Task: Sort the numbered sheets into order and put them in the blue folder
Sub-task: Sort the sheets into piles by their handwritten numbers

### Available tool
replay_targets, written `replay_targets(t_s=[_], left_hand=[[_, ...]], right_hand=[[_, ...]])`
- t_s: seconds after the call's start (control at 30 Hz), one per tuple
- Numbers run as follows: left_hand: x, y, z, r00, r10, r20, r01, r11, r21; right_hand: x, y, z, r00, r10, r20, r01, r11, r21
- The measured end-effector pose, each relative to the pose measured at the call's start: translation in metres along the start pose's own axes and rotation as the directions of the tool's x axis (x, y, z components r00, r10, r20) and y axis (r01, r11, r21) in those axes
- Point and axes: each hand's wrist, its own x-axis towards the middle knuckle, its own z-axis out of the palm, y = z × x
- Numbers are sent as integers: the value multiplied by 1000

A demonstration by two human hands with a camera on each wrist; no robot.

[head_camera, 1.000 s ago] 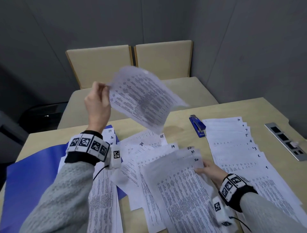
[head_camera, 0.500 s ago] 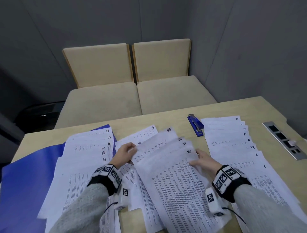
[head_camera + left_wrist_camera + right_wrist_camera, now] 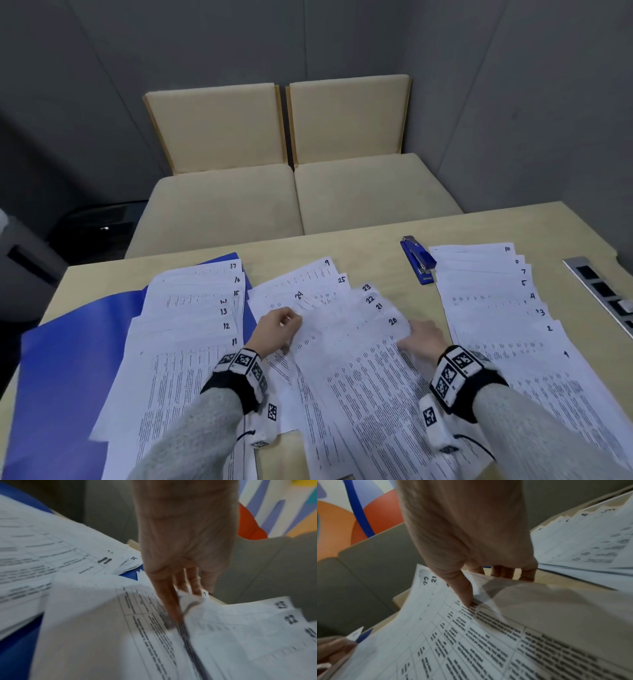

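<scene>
Three groups of numbered sheets lie on the table. The left fan, sheets 11 to 17 [image 3: 191,325], lies on the open blue folder [image 3: 68,359]. The right fan, sheets 1 to 10 [image 3: 496,308], lies apart from the others. Between my hands is the middle fan, sheets 20 to 23 [image 3: 356,342], over loose sheets 24, 25 and 9 [image 3: 308,281]. My left hand [image 3: 287,329] pinches the fan's left edge, thumb [image 3: 169,601] on top. My right hand [image 3: 409,339] pinches its right edge by sheet 20, thumb [image 3: 462,592] on top and fingers [image 3: 503,573] underneath.
A blue stapler [image 3: 419,260] lies between the middle and right fans. A metal socket strip [image 3: 599,294] is set into the table at the right edge. Two beige chairs [image 3: 274,192] stand beyond the far edge.
My left hand brought its raised sheet down to the table and took the middle fan's left edge. Sheets 24 and 25 now show behind the fan. My right hand stayed on the right edge.
</scene>
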Motion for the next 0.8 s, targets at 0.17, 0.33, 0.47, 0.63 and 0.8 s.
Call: replay_targets(t_s=[0.17,0.33,0.47,0.63,0.8], left_hand=[[9,0,3,968,-116,-224,216,841,497],[21,-3,-2,962,-220,-164,264,904,337],[20,0,-9,977,-43,-207,100,956,274],[23,14,-12,912,401,-88,-294,789,540],[29,55,-21,843,505,-185,-387,808,444]], right_hand=[[-17,1,1,995,-95,24,91,986,143],[-30,3,1,991,-130,-16,130,968,214],[-30,8,-1,988,-151,-7,147,949,280],[-34,8,-2,976,-217,29,193,915,354],[-41,10,-2,971,-235,34,207,908,364]])
